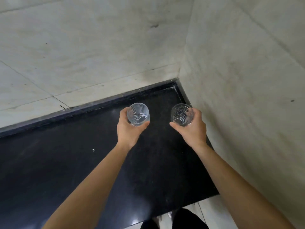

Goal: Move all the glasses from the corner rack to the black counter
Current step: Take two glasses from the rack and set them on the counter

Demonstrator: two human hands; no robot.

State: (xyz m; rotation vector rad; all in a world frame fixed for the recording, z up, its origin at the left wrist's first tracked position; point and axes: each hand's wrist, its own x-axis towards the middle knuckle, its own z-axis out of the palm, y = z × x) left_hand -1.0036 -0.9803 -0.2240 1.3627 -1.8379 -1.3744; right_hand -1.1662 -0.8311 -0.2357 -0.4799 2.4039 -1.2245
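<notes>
My left hand (127, 131) grips a clear glass with curved line patterns (138, 114), seen from above with its mouth upward. My right hand (192, 128) grips a second clear glass with a cut scale pattern (181, 114). Both glasses are held above the far right part of the black counter (66, 162), near the wall corner. Whether either glass touches the counter I cannot tell. The corner rack is not in view.
Pale tiled walls (99, 55) meet at a corner just behind and right of the glasses. The right wall (247, 96) runs close beside my right hand. The counter's front edge (165, 219) lies near my body, with light floor below at bottom right.
</notes>
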